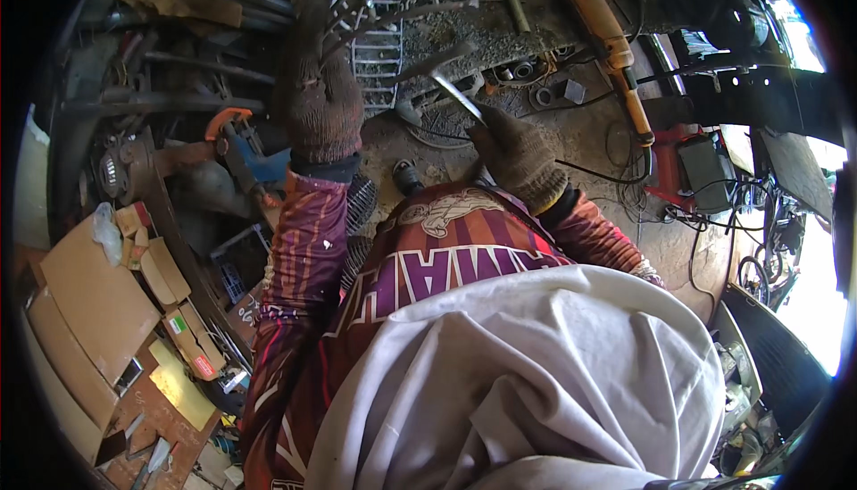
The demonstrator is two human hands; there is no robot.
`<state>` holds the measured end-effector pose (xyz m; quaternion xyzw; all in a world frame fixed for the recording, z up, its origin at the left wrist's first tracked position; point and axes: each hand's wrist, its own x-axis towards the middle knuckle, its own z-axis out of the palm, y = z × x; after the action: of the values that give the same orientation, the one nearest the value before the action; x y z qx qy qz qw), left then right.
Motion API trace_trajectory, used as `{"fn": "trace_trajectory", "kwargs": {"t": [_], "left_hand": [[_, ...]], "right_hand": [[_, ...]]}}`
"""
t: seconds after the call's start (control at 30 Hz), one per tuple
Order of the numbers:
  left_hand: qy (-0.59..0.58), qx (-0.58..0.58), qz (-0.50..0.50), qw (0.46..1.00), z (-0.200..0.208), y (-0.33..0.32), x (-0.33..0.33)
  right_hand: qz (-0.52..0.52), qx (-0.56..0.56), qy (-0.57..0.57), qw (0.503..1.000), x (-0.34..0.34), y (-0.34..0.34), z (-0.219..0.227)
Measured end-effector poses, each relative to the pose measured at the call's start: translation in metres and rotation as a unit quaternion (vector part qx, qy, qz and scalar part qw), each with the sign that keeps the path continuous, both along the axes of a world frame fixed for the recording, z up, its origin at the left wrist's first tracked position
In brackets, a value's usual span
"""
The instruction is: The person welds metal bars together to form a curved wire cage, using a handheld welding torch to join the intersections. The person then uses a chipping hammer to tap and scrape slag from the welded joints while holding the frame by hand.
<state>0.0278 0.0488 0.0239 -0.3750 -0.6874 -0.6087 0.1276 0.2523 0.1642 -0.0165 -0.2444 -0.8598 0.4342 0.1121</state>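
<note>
My right hand [522,158], in a brown knitted glove, is wrapped round the handle of a hammer [458,97]. The shiny metal handle rises up and to the left to a long, narrow dark head. Ahead and to the left, my left hand [326,106] wears a dark brown glove and reaches to a welded metal grate [375,44] made of parallel bars. Its fingers are closed at the grate's left side, though shadow partly hides them. The hammer head is beside the grate's lower right part, and I cannot tell whether they touch.
An orange angle grinder [600,21] lies ahead on the right, its cord trailing across the floor. A red and grey machine [701,169] stands farther right among cables. At the left are a blue and orange tool [245,155], scrap metal bars and cardboard boxes [98,294].
</note>
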Motion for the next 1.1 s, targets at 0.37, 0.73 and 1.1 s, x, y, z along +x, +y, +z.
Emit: {"fn": "trace_trajectory", "kwargs": {"t": [0.37, 0.73, 1.1], "left_hand": [[0.064, -0.046, 0.112, 0.991, 0.026, 0.003, 0.004], [0.192, -0.107, 0.094, 0.971, 0.055, 0.009, 0.016], [-0.439, 0.165, -0.102, 0.877, 0.1, -0.01, -0.027]], "right_hand": [[-0.098, -0.237, -0.089, 0.962, 0.0, 0.076, 0.03], [-0.076, 0.104, -0.072, 0.989, -0.016, 0.088, 0.003], [-0.185, 0.191, 0.172, 0.948, 0.007, 0.094, 0.061]]}}
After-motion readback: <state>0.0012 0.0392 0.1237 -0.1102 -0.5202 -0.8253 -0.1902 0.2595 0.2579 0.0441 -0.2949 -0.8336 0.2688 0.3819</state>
